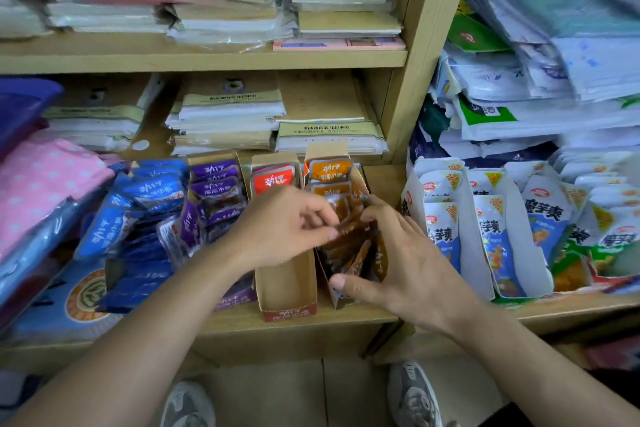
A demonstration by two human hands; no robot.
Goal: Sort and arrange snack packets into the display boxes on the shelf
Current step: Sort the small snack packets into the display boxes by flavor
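Both hands [284,229] [412,253] pinch orange packets [349,243].

One wide-angle head-worn camera looks forward and steeply down from close above the left hand [287,225] and right hand [401,253] gripping the orange packets [346,243], with wooden shelves [207,61] rising beyond that grip and two grey shoes [414,395] beneath it at the frame's lower edge.

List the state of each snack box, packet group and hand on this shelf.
Red-fronted cardboard display box: nearly empty, few red packets upright at back.
Orange-packet cardboard display box: orange packets upright at back, tilted at front.
Purple packets: jumbled in their box.
Blue packets: loosely piled.
Left hand: pinches one of the orange packets.
Right hand: grips the front orange packets.
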